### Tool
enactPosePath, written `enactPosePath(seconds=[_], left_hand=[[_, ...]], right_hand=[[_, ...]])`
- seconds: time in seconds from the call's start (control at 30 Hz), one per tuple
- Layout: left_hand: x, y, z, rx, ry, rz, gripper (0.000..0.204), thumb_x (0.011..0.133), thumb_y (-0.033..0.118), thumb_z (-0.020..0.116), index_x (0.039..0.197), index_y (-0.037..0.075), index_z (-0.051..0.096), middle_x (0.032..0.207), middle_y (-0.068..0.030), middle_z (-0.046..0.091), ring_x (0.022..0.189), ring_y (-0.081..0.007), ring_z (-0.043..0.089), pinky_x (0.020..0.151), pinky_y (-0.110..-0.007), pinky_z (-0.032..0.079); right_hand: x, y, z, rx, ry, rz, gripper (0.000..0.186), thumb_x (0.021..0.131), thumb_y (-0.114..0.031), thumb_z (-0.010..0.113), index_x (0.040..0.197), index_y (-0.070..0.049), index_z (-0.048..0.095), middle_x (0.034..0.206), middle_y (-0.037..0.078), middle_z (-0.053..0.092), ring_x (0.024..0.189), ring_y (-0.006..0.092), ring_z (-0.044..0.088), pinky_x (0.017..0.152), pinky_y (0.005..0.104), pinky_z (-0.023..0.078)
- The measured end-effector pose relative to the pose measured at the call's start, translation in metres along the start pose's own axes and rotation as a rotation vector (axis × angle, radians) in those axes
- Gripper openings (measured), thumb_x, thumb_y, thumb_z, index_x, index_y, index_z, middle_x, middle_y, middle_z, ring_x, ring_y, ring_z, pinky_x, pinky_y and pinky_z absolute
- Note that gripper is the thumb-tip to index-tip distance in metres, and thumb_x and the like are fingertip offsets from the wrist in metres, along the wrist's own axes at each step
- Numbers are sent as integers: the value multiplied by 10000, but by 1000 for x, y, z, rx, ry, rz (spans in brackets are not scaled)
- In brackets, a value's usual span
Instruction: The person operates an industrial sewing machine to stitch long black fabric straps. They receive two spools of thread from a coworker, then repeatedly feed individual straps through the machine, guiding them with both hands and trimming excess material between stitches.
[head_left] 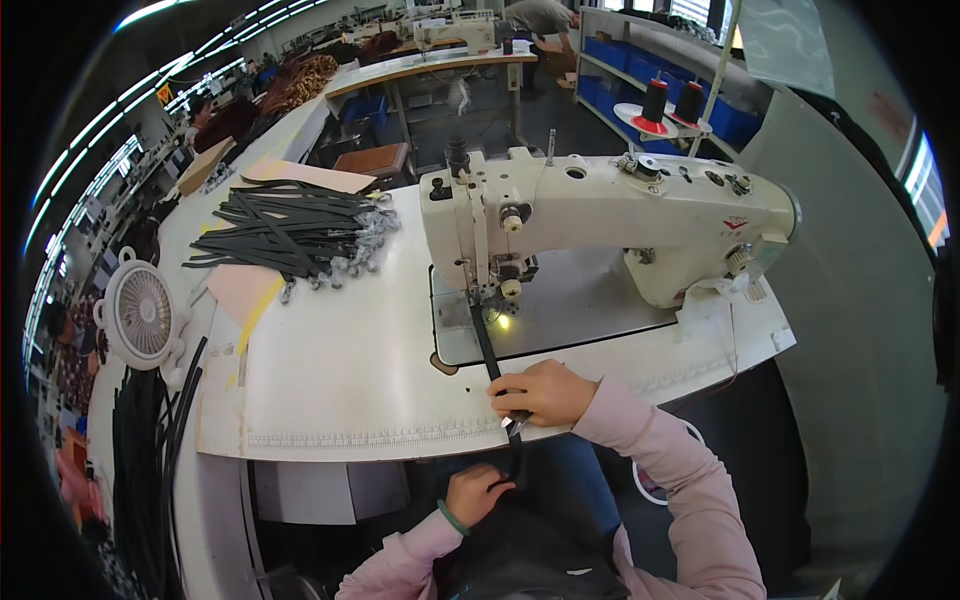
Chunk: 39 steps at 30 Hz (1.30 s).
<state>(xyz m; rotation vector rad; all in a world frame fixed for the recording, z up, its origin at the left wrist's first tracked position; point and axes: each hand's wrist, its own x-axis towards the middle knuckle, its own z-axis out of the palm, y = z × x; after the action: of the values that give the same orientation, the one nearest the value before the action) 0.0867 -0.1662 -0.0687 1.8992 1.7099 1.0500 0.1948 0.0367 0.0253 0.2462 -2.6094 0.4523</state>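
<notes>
A narrow black strap (486, 341) runs from under the presser foot of the white sewing machine (590, 205) toward the table's front edge. My right hand (548, 393) is closed on the strap near that edge, fingers pinching it. Beneath those fingers shows a small shiny metal piece (514, 423) with a dark part; its kind cannot be made out. Lower down, just off the edge, my left hand (474, 496) grips the strap's hanging end, thumb toward it. A small lamp lights the needle area.
Left of the machine lies a pile of black straps (290, 225) with frayed pale ends. A white fan (142, 310) stands at the table's left, above more hanging black strips (140, 460). Two dark thread spools (655, 102) rise behind the machine. Blue bins (610, 90) fill a rack farther back.
</notes>
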Motion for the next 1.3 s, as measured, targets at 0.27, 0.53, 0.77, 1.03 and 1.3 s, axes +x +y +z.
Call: enactPosePath(seconds=[0.27, 0.53, 0.77, 1.03, 1.3], left_hand=[[88, 41, -101, 336, 142, 302, 169, 737, 84, 624, 896, 28, 615, 842, -101, 605, 784, -265, 579, 659, -338, 474], [137, -15, -100, 545, -8, 332, 336, 730, 135, 637, 1043, 24, 586, 1083, -121, 558, 1019, -274, 521, 843, -360, 440], [175, -33, -111, 402, -36, 348, 377, 663, 228, 716, 961, 15, 625, 1021, -120, 586, 945, -278, 540, 806, -358, 457], [167, -37, -111, 383, 45, 433, 367, 655, 241, 718, 934, 18, 631, 999, -109, 585, 945, -265, 538, 798, -347, 461], [166, -41, -108, 368, 66, 435, 357, 663, 242, 710, 925, 12, 637, 997, -103, 581, 944, -259, 533, 804, -346, 458]], right_hand=[[-5, -2, -3, -51, -19, 40, 198, 678, -109, 654, 856, -128, 568, 970, 5, 569, 552, 184, 563, 500, 307, 451], [4, -9, -4, -66, -59, 32, 263, 626, -69, 635, 857, -142, 534, 966, -5, 536, 566, 187, 558, 514, 308, 456], [-2, -6, -5, -63, -48, 48, 213, 674, -119, 636, 858, -139, 532, 1032, -1, 572, 547, 203, 563, 503, 315, 466], [-1, -4, -2, -38, 0, 6, 249, 678, -117, 639, 902, -120, 530, 1002, 3, 566, 546, 208, 562, 492, 309, 461], [0, -7, -4, -16, -7, 33, 257, 664, -96, 635, 896, -117, 526, 1002, 8, 564, 541, 209, 558, 492, 314, 454]])
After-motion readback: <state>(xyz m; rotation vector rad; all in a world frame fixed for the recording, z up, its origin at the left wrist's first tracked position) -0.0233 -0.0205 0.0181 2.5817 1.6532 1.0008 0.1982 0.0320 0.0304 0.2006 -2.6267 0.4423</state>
